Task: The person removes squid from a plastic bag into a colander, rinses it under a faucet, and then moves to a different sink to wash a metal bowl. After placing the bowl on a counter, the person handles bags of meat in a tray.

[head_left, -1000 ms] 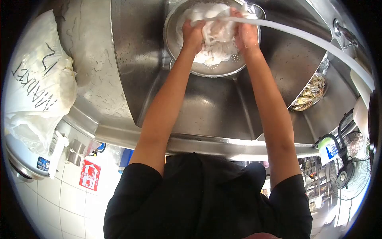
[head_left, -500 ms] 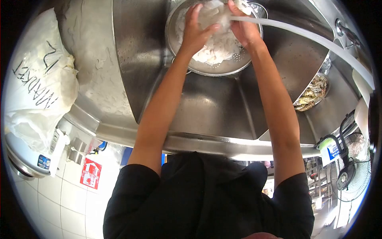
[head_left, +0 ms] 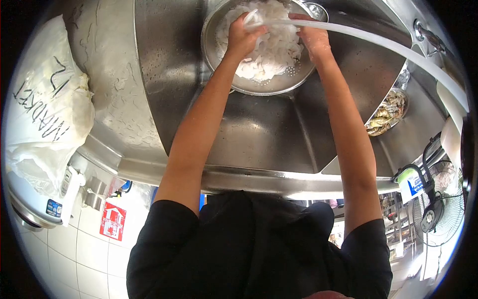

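Note:
In the sink, a round metal colander (head_left: 259, 90) holds a heap of wet, white squid-like pieces (head_left: 271, 50). My left hand (head_left: 243, 39) is above the heap's left side, its fingers closed on a white squid-like piece (head_left: 253, 19). My right hand (head_left: 313, 40) is at the colander's right side, fingers apart beside the heap, with nothing seen in its grasp. A long whitish arc (head_left: 378, 41), apparently running water, comes from the right, crosses over the right hand's fingers and reaches the left hand.
Past the divider on the right, a bowl of brownish-yellow shellfish-like pieces (head_left: 388, 112) sits in another basin. A marked white bag (head_left: 50, 99) rests on a scale (head_left: 37, 192) at left. The wet steel counter (head_left: 114, 84) borders the sink. A fan (head_left: 438, 204) stands at right.
My hands have moved apart, uncovering the heap. The left hand now has a white piece in its fingers. The arc's end reaches farther left, and the view has shifted slightly.

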Motion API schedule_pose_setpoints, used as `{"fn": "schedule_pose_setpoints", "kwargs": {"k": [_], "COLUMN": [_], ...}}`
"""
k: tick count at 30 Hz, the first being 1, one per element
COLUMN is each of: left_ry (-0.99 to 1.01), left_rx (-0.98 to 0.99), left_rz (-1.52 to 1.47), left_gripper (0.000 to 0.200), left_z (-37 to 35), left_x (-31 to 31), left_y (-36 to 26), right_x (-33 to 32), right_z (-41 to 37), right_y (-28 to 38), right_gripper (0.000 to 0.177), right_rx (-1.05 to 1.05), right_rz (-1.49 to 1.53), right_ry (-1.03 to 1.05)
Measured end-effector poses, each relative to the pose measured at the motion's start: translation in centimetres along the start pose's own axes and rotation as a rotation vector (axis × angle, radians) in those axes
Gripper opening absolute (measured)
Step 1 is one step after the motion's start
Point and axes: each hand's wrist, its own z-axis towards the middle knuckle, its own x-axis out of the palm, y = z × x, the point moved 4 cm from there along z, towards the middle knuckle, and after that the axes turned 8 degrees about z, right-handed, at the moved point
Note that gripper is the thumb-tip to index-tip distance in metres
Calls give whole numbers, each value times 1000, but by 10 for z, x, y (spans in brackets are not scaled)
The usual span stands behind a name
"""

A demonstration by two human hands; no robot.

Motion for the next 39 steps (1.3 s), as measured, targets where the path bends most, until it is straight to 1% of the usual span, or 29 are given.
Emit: {"fn": "schedule_pose_setpoints", "kwargs": {"k": [1, 3, 4, 5, 7, 9, 11, 12, 14, 16, 18, 19, 20, 21, 22, 23, 24, 25, 26, 27, 28, 29, 31, 32, 34, 35, 37, 38, 39], "left_ry": [-26, -46, -56, -67, -111, -153, -271, -269, -381, -386, -364, -326, -288, -328, -369, -367, -329, -293, -294, -196, -98, -100, -171, -173, -119, -120, 123, 122, 140], "left_rx": [-47, -93, -195, -297, -224, -157, -238, -238, -283, -262, -395, -397, -396, -324, -254, -253, -285, -319, -320, -321, -321, -325, -383, -384, -102, -102, -649, -646, -563], "left_rz": [-69, -138, -164, -189, -179, -176, -457, -459, -428, -514, -262, -227, -191, -233, -273, -271, -212, -152, -149, -30, 88, 90, 273, 273, 627, 629, -262, -262, -580], "left_gripper": [38, 33, 29, 25, 24, 24, 23, 23, 22, 22, 22, 33, 45, 44, 43, 43, 34, 25, 25, 28, 32, 32, 62, 62, 46, 46, 39, 39, 41], "left_z": [-2, -4, -4, -5, 0, 5, 10, 12, 14, 11, 9, 7, 5, 2, -1, 1, 4, 7, 9, 12, 15, 15, 15, 18, 25, 30, 34, 31, 26], "left_x": [0, 2, 2, 2, 0, 2, 4, 5, 1, 7, 10, 10, 10, 11, 10, 9, 8, 5, -2, -6, -7, -9, -14, -17, -26, -34, -34, -32, -26], "left_y": [0, -5, -5, -4, -3, 0, 7, 7, 4, -8, -6, -6, -7, -10, -13, -7, 0, 8, 7, 4, 2, -1, -8, -15, -40, -31, 17, 20, 19], "right_x": [2, 23, 29, 37, 53, 63, 70, 71, 78, 79, 77, 79, 79, 78, 77, 78, 79, 78, 78, 78, 78, 79, 80, 78, 74, 71, 65, 61, 58], "right_z": [-1, -10, -14, -18, -30, -42, -49, -50, -60, -61, -50, -50, -51, -53, -52, -50, -49, -48, -48, -50, -49, -45, -38, -36, -33, -32, -28, -23, -20], "right_y": [-10, -19, -20, -15, 9, 15, 16, 17, 15, 19, 17, 12, 20, 27, 25, 19, 13, 12, 15, 16, 16, 15, 14, 16, 23, 26, 30, 28, 25], "right_gripper": [43, 51, 51, 53, 61, 66, 74, 74, 73, 68, 56, 56, 50, 44, 44, 41, 38, 38, 35, 32, 32, 31, 26, 26, 24, 24, 20, 20, 23], "right_rx": [2, 187, 187, 62, 290, 258, 248, 249, 343, 305, 123, 125, -141, -409, -408, -280, -150, -150, -240, -328, -325, -322, -307, -308, -403, -405, -394, -396, -424], "right_rz": [0, 232, 235, 96, 165, 217, 370, 369, 245, 295, -152, -149, -308, -469, -470, -603, -731, -727, -772, -816, -813, -866, -972, -972, -974, -973, -760, -761, -709], "right_ry": [-2, 143, 140, 168, 190, 182, 205, 203, 218, 151, 128, 126, 43, -41, -42, -10, 23, 22, 33, 45, 48, 50, 43, 45, 98, 98, 191, 190, 204]}}
